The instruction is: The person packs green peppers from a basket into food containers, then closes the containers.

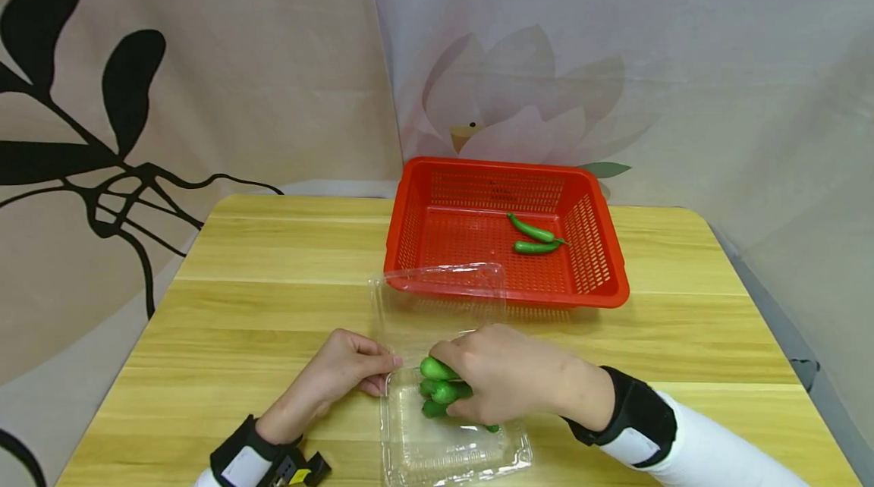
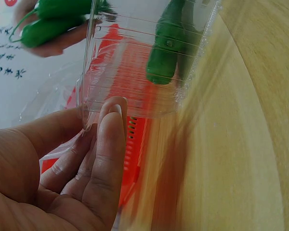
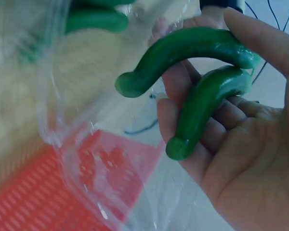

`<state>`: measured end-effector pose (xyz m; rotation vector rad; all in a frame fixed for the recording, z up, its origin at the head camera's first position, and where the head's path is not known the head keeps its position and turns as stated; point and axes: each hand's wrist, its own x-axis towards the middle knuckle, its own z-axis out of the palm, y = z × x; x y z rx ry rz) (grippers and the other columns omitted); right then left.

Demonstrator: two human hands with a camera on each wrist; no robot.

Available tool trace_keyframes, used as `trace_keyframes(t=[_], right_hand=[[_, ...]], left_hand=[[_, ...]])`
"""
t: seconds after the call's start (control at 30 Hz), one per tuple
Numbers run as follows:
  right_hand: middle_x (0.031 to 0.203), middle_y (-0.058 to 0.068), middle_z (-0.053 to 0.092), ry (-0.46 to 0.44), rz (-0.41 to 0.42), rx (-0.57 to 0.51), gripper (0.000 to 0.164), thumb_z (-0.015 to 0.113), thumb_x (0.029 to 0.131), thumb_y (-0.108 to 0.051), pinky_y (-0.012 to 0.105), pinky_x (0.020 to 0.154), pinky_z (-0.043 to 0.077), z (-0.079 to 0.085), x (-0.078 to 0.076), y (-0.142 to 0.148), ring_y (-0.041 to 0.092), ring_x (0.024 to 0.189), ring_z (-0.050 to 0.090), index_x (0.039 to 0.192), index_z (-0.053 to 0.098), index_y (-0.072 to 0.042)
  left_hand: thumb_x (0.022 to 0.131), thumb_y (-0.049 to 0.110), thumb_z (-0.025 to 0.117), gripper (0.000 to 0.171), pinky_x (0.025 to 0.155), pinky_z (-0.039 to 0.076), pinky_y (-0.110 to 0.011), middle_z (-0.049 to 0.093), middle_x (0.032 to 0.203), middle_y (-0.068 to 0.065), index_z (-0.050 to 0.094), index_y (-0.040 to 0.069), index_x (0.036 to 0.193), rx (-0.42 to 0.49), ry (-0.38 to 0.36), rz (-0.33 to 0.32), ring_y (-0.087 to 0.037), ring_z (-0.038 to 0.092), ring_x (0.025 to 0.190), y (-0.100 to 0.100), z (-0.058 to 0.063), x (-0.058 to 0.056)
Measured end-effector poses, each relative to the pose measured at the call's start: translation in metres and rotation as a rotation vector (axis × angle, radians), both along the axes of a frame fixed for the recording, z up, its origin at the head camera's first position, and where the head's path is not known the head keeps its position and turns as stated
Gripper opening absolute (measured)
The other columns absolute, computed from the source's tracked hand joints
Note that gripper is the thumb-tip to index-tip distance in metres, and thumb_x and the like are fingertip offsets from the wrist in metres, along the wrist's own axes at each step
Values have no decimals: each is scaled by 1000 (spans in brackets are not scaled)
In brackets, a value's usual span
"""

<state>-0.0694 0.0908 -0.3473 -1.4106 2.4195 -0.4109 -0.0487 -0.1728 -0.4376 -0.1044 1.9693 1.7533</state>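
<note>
A clear plastic clamshell box (image 1: 423,464) lies with its lid (image 1: 437,320) folded back toward the red basket. At the box's left edge my left hand (image 1: 348,366) pinches the rim near the hinge, between thumb and fingers. Over the box my right hand (image 1: 515,373) holds two curved green chili peppers (image 3: 183,53), their rounded ends poking out past the fingers. Other green chili peppers (image 2: 164,57) lie inside the box and show through its clear plastic. From above, my right hand partly hides the peppers.
Behind the box stands a red perforated basket (image 1: 410,221) with two green chili peppers (image 1: 532,229) in it. The lid overlaps the basket's front rim in the head view. A wooden table (image 1: 273,282) carries everything, with a patterned cloth (image 1: 273,54) hanging behind.
</note>
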Motion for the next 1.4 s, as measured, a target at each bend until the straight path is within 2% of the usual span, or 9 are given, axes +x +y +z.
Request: trace_keyframes(t=[0.13,0.27,0.5,0.73,1.1,1.4], right_hand=[[71,-17,43,-7,23,52,34,85,87,-34,15,53,36,-9,10,-4,-1,62,42,92,54,-22],[69,-17,41,1,48,49,36,86,86,-35,14,50,33,-20,16,-6,-2,59,40,89,52,-23],[66,-17,38,4,90,52,36,85,86,-32,13,48,32,-36,22,-9,-3,57,38,87,50,-23],[65,-19,41,16,100,79,33,86,84,-36,14,47,33,-50,28,-9,-4,54,39,89,55,-25],[69,-20,45,-3,88,127,39,91,79,-42,16,49,36,-55,31,-11,-3,57,43,95,60,-25],[70,-19,45,-5,100,114,34,90,81,-39,15,50,35,-56,30,-11,-4,58,43,95,63,-23]], left_hand=[[92,13,81,23,60,63,-28,69,67,-5,77,-10,91,1,9,1,-12,65,61,0,0,0],[92,13,82,23,60,64,-28,70,68,-6,77,-10,91,-1,5,0,-12,66,61,0,0,1],[91,13,83,24,61,64,-29,71,69,-8,77,-10,91,-7,-2,4,-13,67,61,1,-1,1],[92,15,83,26,62,65,-30,72,72,-9,77,-10,92,-6,1,-1,-13,67,61,1,-1,1],[92,15,83,27,62,64,-30,72,71,-9,77,-11,93,-8,-7,4,-12,67,61,1,-1,1],[92,14,83,26,63,65,-32,72,73,-11,77,-11,96,0,-12,7,-13,67,61,1,-1,0]])
